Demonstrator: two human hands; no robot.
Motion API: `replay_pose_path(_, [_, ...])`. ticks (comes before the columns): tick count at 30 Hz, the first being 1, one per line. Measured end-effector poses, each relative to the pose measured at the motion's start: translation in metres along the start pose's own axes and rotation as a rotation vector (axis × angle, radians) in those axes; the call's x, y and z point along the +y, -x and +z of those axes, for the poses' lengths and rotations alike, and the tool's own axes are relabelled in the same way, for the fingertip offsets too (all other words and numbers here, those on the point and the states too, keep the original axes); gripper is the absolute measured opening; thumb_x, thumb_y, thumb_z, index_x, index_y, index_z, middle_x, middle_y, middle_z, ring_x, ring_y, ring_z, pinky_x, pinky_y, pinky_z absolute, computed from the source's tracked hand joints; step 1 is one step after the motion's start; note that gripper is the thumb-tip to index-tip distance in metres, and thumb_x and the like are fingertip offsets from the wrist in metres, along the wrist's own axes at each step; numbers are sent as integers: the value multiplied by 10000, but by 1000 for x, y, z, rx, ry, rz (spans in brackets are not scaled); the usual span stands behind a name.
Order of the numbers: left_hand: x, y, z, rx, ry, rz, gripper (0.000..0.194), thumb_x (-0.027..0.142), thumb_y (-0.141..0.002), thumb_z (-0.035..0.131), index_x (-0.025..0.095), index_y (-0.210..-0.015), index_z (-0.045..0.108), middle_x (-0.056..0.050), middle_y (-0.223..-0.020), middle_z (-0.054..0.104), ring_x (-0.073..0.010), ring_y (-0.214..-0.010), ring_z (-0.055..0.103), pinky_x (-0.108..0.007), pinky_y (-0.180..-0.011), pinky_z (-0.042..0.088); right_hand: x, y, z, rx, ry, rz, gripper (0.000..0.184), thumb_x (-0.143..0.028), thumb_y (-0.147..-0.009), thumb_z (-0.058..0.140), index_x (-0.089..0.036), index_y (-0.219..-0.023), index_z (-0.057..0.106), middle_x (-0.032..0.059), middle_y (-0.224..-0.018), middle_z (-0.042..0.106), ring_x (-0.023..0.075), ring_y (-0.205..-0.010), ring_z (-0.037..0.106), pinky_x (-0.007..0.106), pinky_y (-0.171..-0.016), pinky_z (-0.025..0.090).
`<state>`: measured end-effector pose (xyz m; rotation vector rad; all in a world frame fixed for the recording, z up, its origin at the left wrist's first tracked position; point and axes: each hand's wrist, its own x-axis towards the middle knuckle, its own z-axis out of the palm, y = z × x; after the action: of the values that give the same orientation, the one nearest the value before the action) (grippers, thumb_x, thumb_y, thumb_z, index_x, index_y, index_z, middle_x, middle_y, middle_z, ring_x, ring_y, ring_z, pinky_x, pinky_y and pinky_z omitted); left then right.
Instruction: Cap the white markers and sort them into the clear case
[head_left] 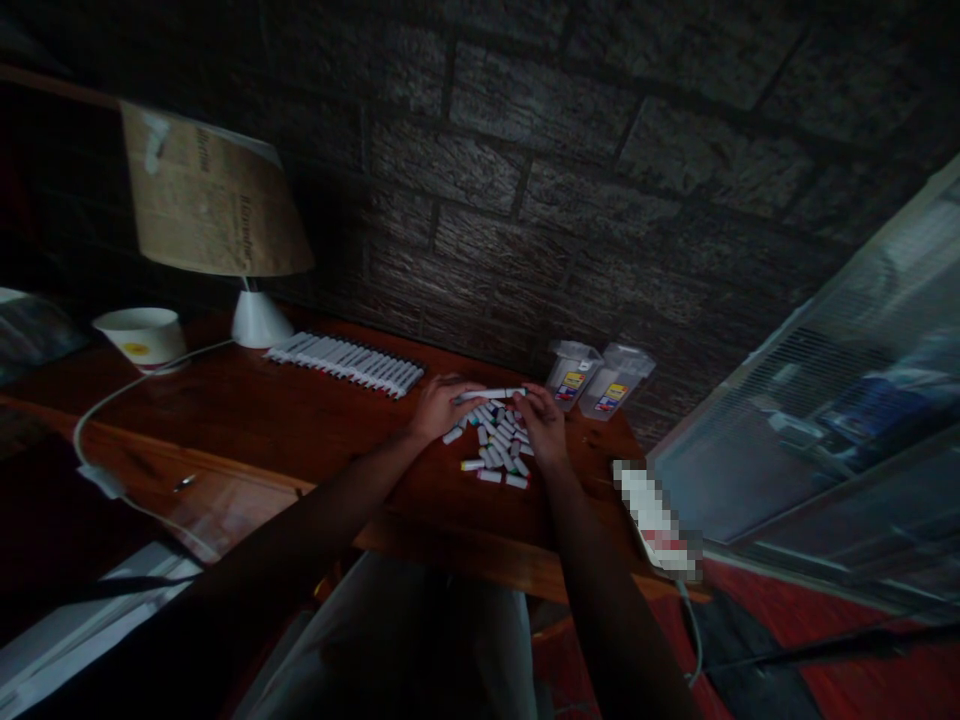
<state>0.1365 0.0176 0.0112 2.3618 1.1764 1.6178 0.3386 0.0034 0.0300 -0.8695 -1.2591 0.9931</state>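
Over the wooden table, both hands meet on one white marker [480, 393], held nearly level. My left hand [441, 404] is closed around its left part. My right hand [544, 418] pinches the cap [516, 392] at its right end; a thin dark band shows between body and cap, and I cannot tell if the cap is fully on. Just below the hands lies a loose pile of short white marker caps [495, 437] with coloured ends. Left of my left hand, several white markers [345, 362] lie side by side in a long row.
Two clear plastic boxes [574, 378] stand at the back right by the stone wall [480, 210]. A lamp [259, 318] and a paper cup [146, 340] stand at the left, with a white cable [97, 408]. A pixelated object [654, 520] lies at the right edge.
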Motion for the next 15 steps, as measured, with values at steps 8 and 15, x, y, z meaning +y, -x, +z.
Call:
replay_pose_path(8, [-2,2,1,-20,-45,101,231,375,-879,668,250,-1061,737,-47,-1010,765,-206,-947,672,-351,-842,433,4,1,1,-64,104,-59,293,-402,-694,795,-230,-889,659,-44,-742,654,111,-602,587,217,-536,488])
replay_pose_path(15, [7,1,-2,-44,-134,181,218,388,-894,641,290,-1063,740,-31,-1133,742,-225,-1142,609,-409,-960,373,7,8,3,-142,308,-170,271,-378,-730,781,-260,-972,755,2,-986,754,182,-889,681,308,-831,543])
